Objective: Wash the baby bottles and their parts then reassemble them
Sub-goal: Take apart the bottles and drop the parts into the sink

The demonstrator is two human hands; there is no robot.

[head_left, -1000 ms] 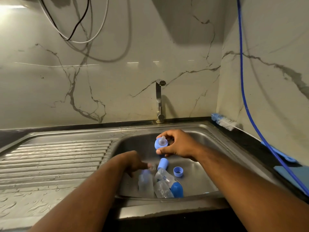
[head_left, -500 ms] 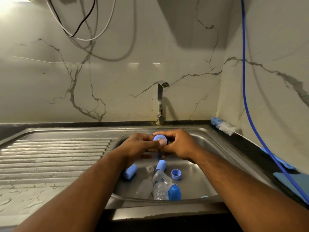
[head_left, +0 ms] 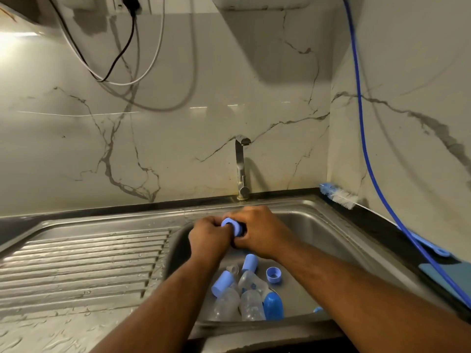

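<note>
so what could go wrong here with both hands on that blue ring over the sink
1. The round blue plastic ring is gripped between the left hand and right hand above the steel sink basin; if slippery, it might drop onto the parts below.
2. The clear plastic bottles and small blue cap lie loose together there, so pieces could get mixed up at reassembly.

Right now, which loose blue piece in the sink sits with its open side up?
The small blue cap alone, right of the bottles: you see into its hollow. The other loose blue caps lie on their sides.
</note>
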